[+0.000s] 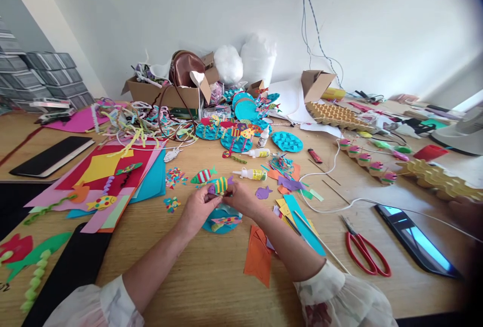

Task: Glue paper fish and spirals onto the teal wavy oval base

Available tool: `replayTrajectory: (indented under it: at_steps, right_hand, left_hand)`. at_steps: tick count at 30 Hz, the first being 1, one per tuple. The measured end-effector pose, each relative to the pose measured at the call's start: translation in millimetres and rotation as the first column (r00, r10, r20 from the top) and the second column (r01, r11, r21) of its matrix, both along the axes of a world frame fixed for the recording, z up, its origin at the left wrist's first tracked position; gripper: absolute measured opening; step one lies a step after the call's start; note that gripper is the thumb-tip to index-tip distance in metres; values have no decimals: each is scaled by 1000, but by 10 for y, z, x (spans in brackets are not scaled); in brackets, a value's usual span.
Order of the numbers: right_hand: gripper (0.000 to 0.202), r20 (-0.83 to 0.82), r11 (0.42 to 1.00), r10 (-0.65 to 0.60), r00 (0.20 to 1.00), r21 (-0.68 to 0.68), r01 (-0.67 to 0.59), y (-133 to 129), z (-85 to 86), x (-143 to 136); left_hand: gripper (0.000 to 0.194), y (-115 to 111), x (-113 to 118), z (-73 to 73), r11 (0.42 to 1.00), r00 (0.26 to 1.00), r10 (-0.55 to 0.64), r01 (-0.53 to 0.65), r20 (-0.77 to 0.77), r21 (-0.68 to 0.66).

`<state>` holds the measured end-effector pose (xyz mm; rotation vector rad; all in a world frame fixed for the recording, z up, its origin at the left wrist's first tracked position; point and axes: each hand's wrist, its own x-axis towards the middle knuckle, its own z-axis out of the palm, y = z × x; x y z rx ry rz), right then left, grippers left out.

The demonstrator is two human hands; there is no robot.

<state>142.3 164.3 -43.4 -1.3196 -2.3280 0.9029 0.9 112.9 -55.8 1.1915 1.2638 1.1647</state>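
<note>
Between the fingertips of my left hand [203,206] and my right hand [241,198] is a small purple paper fish [218,185] with yellow and green stripes. Both hands pinch it, one at each side. Just beneath them lies a round blue base [222,228] with another patterned fish [226,220] on it, partly covered by my hands. Behind my fingers rests a red, white and green striped fish [204,175]. A glue bottle [253,174] lies on its side close by, and a plain purple fish cutout [263,192] is right of my right hand.
Red-handled scissors [365,251] and a phone-like dark tablet [417,240] lie at the right. Coloured paper sheets [86,181] spread on the left. A white cable [332,210] crosses the table. Blue decorated bases [236,138] and a cardboard box [162,96] stand behind. Another person's hand [466,211] appears at the right edge.
</note>
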Motion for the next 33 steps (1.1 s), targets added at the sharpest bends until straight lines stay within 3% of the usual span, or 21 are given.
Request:
replayTrajectory:
  at_steps: [8, 19, 23, 33]
  right_hand:
    - [7, -27, 1000, -20, 999, 16, 20, 17, -67, 37]
    - [20, -2, 996, -81, 997, -28, 81, -64, 111, 72]
    - [21, 13, 994, -98, 995, -45, 99, -94, 174, 83]
    - [20, -8, 993, -108, 994, -54, 107, -87, 140, 141]
  left_hand:
    - [27, 10, -87, -107, 1000, 999, 10, -10, -40, 5]
    - [16, -40, -94, -14, 999, 998, 20, -21, -55, -26]
    - [20, -66, -111, 5, 997, 998, 32, -36, -61, -61]
    - [21, -99, -184, 55, 993, 989, 76, -87, -129, -83]
